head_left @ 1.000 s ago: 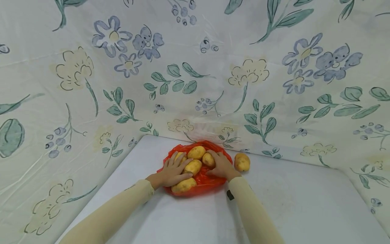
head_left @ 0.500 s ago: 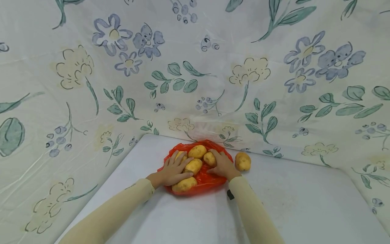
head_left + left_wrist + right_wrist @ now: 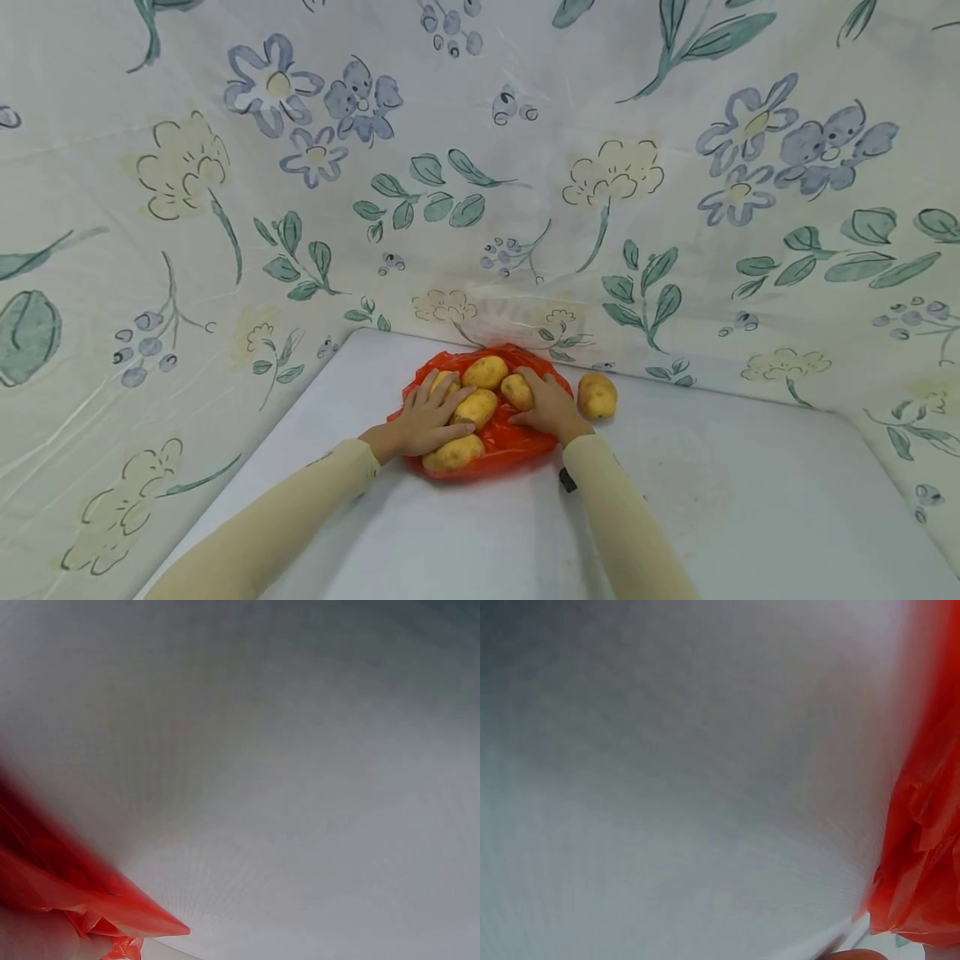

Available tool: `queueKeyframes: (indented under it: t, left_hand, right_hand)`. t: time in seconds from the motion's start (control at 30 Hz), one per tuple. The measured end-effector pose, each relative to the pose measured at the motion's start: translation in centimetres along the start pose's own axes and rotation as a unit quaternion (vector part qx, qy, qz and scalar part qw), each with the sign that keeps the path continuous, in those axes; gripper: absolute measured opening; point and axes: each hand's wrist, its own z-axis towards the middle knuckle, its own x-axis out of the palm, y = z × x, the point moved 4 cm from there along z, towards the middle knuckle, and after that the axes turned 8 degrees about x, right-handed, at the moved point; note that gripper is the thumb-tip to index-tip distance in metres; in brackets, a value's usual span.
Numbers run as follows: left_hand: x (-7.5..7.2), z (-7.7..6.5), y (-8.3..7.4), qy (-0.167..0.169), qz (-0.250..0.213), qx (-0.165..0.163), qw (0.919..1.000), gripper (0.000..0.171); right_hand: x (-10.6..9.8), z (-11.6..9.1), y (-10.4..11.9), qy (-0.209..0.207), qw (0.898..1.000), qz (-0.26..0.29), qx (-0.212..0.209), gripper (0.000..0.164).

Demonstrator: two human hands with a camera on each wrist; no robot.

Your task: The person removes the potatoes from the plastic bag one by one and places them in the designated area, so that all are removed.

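A red plastic bag (image 3: 517,442) lies spread on the table with several potatoes (image 3: 477,408) on it. My left hand (image 3: 423,425) rests on its left side, fingers spread and fairly straight over the potatoes, thumb above the front potato (image 3: 453,453). On the right side lies my right hand (image 3: 550,408), its extended fingers touching a small potato (image 3: 517,392) and its thumb apart over the red plastic. A further potato (image 3: 485,372) sits at the back between the hands. Both wrist views show mostly tabletop and an edge of the bag; the undersides of the hands are hidden.
One loose potato (image 3: 597,396) lies on the white table (image 3: 735,483), just right of the bag. Floral-patterned sheeting (image 3: 480,250) rises behind the table and along its left side. A small black object (image 3: 567,480) shows beside the right sleeve.
Both hands keep their places on the potatoes and bag. Only a slight shift of the head view shows.
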Motion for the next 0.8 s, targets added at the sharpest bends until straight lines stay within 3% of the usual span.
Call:
queueKeyframes:
  t: [0.37, 0.8]
  left_hand:
    - [0.41, 0.4, 0.71, -0.005, 0.001, -0.001, 1.0, 0.079]
    - [0.44, 0.59, 0.61, 0.001, -0.006, -0.002, 1.0, 0.08]
  right_hand:
    - [-0.31, -0.21, 0.1, -0.003, 1.0, -0.001, -0.028, 0.08]
    - [-0.44, -0.04, 0.29, 0.021, 0.999, 0.024, 0.003, 0.069]
